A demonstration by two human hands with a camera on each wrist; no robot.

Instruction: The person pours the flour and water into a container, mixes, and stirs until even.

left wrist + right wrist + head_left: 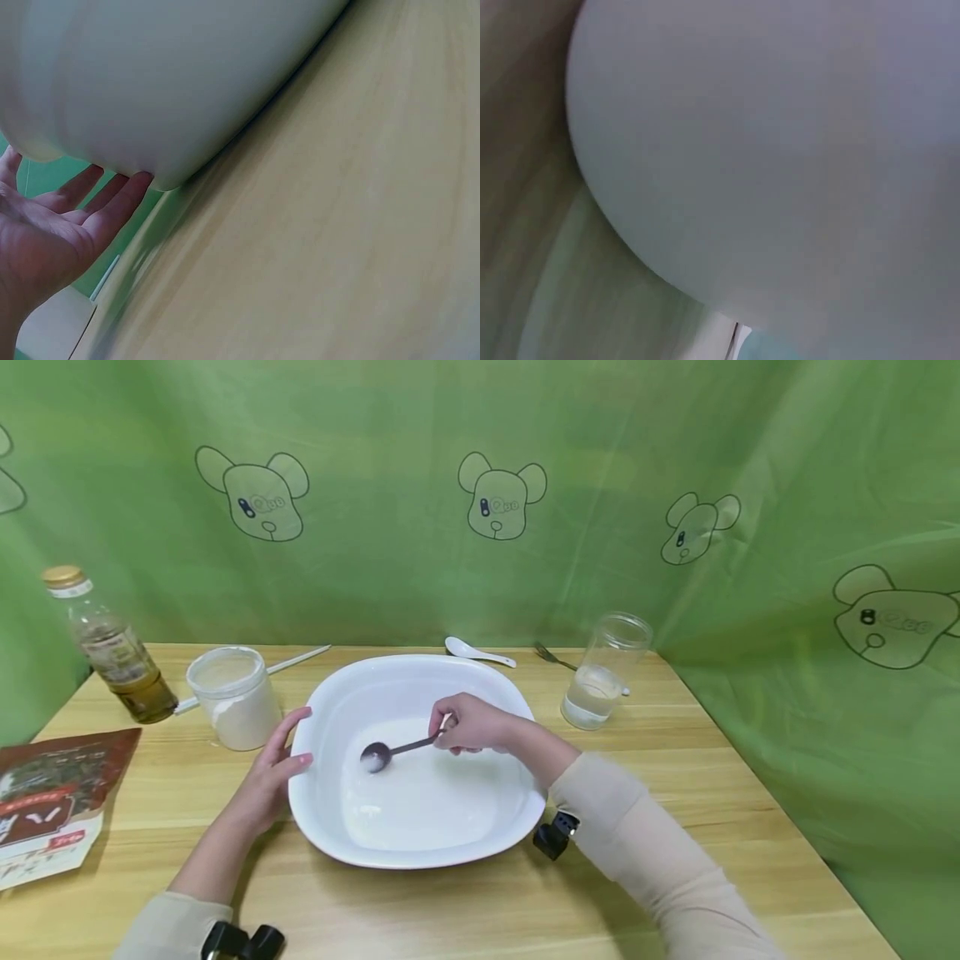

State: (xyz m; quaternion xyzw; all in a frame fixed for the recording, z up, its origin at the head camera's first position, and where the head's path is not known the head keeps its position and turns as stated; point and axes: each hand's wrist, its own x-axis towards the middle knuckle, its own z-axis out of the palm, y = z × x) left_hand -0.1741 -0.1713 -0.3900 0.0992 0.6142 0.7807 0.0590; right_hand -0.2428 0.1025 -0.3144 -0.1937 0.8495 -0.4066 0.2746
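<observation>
A large white basin (420, 852) stands on the table. My left hand (266, 777) holds its left rim; the left wrist view shows several fingers against the outer wall (187, 82). Over the inside of the basin, my right hand (476, 724) pinches the handle of a dark spoon (377, 757). The spoon's bowl points left and has something whitish in it. Whether the spoon touches the basin floor I cannot tell. The right wrist view is filled by the basin's outer wall (742, 165), with the right hand out of sight.
Left of the basin stand a jar of white powder (247, 718), a bottle of brownish liquid (123, 668) and a brown-and-white packet (52, 802). A white stick (300, 658) lies behind the jar. Beyond the basin are a white spoon (480, 653), a fork (551, 656) and a glass of cloudy liquid (592, 697).
</observation>
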